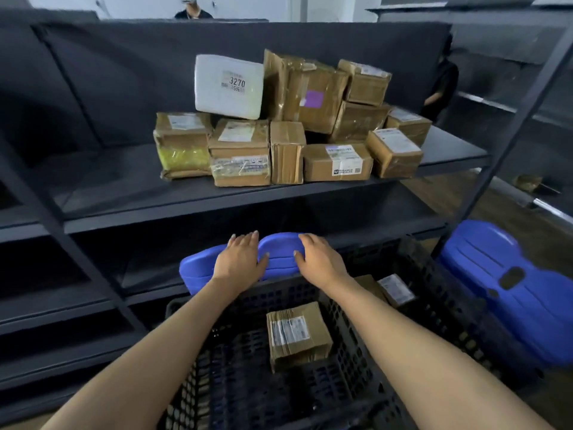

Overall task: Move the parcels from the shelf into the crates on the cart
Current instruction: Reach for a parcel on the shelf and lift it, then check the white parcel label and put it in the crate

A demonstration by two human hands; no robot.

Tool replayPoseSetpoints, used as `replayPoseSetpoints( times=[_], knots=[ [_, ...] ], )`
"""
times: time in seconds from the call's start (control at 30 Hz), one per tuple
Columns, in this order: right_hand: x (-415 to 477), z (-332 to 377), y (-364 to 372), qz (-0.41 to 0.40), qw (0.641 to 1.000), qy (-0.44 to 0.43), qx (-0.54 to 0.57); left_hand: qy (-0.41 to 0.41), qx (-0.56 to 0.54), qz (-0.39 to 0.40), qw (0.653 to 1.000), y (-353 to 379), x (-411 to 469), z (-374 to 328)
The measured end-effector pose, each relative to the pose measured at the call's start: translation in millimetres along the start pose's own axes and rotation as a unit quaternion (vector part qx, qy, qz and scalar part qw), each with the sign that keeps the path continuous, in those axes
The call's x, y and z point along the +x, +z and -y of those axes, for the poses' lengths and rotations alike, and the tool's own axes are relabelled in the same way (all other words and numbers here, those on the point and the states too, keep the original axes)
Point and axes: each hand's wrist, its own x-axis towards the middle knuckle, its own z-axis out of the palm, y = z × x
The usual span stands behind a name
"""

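Note:
Several brown cardboard parcels (338,162) and one white foam box (228,86) are piled on the dark shelf (124,193) ahead. Below me stands a black lattice crate (434,293). Inside it lie a taped brown parcel (297,335) in the middle and another parcel (393,288) against its right wall. A blue plastic panel (279,259) rises at the crate's far edge. My left hand (240,259) and my right hand (319,259) both rest on the panel's top, thumbs on its near face and fingers over the rim.
A second blue plastic panel (508,290) leans to the right of the crate. Lower shelf levels (93,305) sit left of the crate. A slanted shelf post (511,125) stands at right. A person in dark clothes (440,85) stands behind the shelf, and another person (192,9) at the back.

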Motion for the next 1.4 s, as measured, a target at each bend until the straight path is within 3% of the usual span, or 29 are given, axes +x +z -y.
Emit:
replayPoseSetpoints(
  times=[0.23, 0.4, 0.83, 1.2, 1.4],
  knots=[
    [54, -18, -80, -0.051, 0.994, -0.095, -0.018, -0.058, 0.025, -0.102, 0.993, -74, 36, -26],
    [92, -10, -125, -0.078, 0.989, -0.126, -0.003, -0.077, 0.052, -0.133, 0.987, -110, 48, -28],
    [204, 44, -185, -0.139, 0.98, -0.11, 0.094, -0.149, 0.027, -0.201, 0.968, -191, 115, 31],
    [296, 77, -179, -0.133, 0.979, -0.081, 0.135, -0.157, 0.027, -0.204, 0.966, -217, 199, 85],
    [328, 89, -176, -0.111, 0.968, -0.038, 0.221, -0.157, -0.008, -0.215, 0.964, -219, 233, 99]
  ],
)
